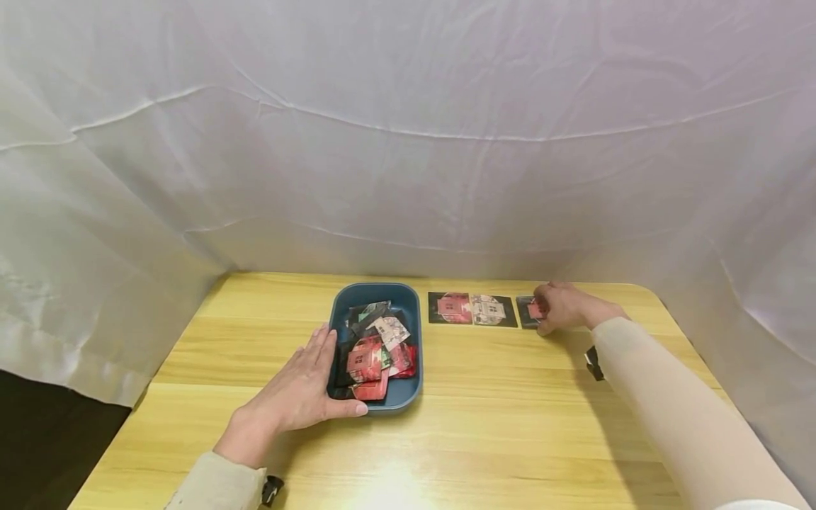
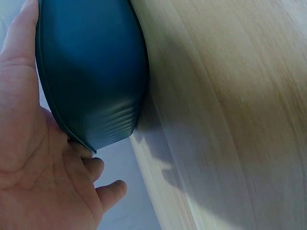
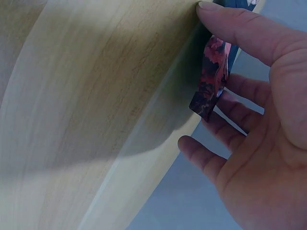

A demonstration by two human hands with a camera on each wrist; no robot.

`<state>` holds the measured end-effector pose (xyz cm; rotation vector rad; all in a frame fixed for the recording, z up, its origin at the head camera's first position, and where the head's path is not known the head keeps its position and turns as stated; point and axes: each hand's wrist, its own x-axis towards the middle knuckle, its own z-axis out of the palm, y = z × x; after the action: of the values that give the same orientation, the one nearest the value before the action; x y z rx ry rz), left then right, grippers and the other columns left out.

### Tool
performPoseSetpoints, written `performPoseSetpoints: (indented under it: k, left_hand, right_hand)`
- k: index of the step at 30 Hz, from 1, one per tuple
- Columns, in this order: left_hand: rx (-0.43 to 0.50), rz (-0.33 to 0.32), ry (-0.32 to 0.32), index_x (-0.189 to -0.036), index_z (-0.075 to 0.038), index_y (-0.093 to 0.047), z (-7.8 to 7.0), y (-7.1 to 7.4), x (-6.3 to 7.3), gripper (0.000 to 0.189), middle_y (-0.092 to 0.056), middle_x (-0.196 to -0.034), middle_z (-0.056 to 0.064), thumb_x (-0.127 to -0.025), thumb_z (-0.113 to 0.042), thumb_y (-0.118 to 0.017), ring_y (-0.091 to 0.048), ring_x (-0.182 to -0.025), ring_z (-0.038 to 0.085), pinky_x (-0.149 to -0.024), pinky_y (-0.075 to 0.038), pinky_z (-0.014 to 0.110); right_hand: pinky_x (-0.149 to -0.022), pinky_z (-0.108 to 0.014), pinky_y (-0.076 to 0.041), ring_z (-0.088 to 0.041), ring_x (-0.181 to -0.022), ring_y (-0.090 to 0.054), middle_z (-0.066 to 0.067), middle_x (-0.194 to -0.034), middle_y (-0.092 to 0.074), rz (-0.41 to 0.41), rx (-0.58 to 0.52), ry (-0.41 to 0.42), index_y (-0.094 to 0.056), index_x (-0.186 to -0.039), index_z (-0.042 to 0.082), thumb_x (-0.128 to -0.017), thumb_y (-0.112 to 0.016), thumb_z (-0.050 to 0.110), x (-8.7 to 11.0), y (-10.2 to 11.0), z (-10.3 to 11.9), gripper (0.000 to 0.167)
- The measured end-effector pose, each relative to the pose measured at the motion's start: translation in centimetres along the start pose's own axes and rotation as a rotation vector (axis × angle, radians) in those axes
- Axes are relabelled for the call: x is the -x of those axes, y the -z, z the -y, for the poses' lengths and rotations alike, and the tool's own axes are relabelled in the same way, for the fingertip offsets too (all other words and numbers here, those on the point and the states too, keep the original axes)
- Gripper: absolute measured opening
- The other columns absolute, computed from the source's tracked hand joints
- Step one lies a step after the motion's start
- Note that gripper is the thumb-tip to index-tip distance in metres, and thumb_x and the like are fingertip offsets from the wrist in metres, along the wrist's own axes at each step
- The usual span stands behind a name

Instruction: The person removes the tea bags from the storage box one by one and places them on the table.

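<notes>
A dark blue plastic bin (image 1: 414,382) stands on the wooden table, holding a loose pile of small printed sachets (image 1: 363,360) in red, black and cream. My left hand (image 1: 299,382) rests along its left side, fingers straight near the rim and thumb at the front corner. To the bin's right, a red-and-black sachet (image 1: 449,308) and a cream-and-black sachet (image 1: 494,311) lie flat side by side. At the right end of that row, my right hand (image 1: 570,308) holds another dark sachet with red (image 3: 214,72) by its edges, between thumb and fingers; the hand covers part of it.
Pale curtains (image 1: 408,177) hang behind and at both sides of the wooden table (image 1: 497,425). A dark area (image 1: 51,439) shows beyond the table's left edge. Black straps (image 1: 594,363) sit at the wrists.
</notes>
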<state>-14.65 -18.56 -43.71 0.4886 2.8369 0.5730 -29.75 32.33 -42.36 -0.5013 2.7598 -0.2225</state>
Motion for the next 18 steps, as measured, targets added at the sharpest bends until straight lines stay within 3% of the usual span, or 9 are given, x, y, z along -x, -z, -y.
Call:
performPoseSetpoints:
  k: [5, 9, 13, 18]
  left_hand:
    - [0.003, 0.001, 0.001, -0.168, 0.003, -0.01, 0.04, 0.0, -0.02, 0.141, -0.003, -0.177, 0.022, -0.076, -0.087, -0.07, -0.009, -0.164, 0.037, -0.131, -0.018, 0.06]
    - [0.009, 0.001, 0.004, -0.168, 0.003, -0.01, 0.0, 0.06, -0.01, 0.141, -0.002, -0.177, 0.021, -0.076, -0.087, -0.07, -0.008, -0.164, 0.037, -0.131, -0.018, 0.06]
    - [0.006, -0.001, 0.002, -0.168, 0.003, -0.01, -0.01, 0.08, 0.01, 0.143, -0.002, -0.177, 0.021, -0.075, -0.09, -0.067, -0.008, -0.164, 0.036, -0.131, -0.018, 0.06]
    - [0.008, 0.002, 0.006, -0.168, 0.003, -0.01, -0.02, 0.09, 0.01, 0.143, -0.002, -0.177, 0.021, -0.075, -0.09, -0.067, -0.008, -0.164, 0.037, -0.131, -0.018, 0.06]
  right_hand:
    - [-0.114, -0.073, -0.039, -0.059, -0.139, -0.042, -0.03, -0.137, -0.058, 0.005, -0.015, -0.013, -0.06, -0.131, -0.003, -0.076, -0.09, 0.026, 0.05, 0.11, 0.15, 0.069]
    - [-0.106, -0.068, -0.048, -0.05, -0.124, -0.055, -0.026, -0.125, -0.062, 0.008, -0.021, 0.002, -0.054, -0.14, -0.008, -0.075, -0.091, 0.025, -0.08, 0.11, 0.17, 0.082]
    - [-0.094, -0.057, -0.055, -0.033, -0.105, -0.06, -0.014, -0.111, -0.064, 0.01, -0.039, 0.023, -0.057, -0.135, -0.007, -0.074, -0.091, 0.022, -0.45, -0.05, 0.03, 0.076]
    - [-0.092, -0.054, -0.057, -0.03, -0.1, -0.061, -0.012, -0.108, -0.065, 0.003, -0.066, 0.047, -0.06, -0.133, -0.008, -0.071, -0.091, 0.018, -0.61, -0.21, 0.02, 0.073]
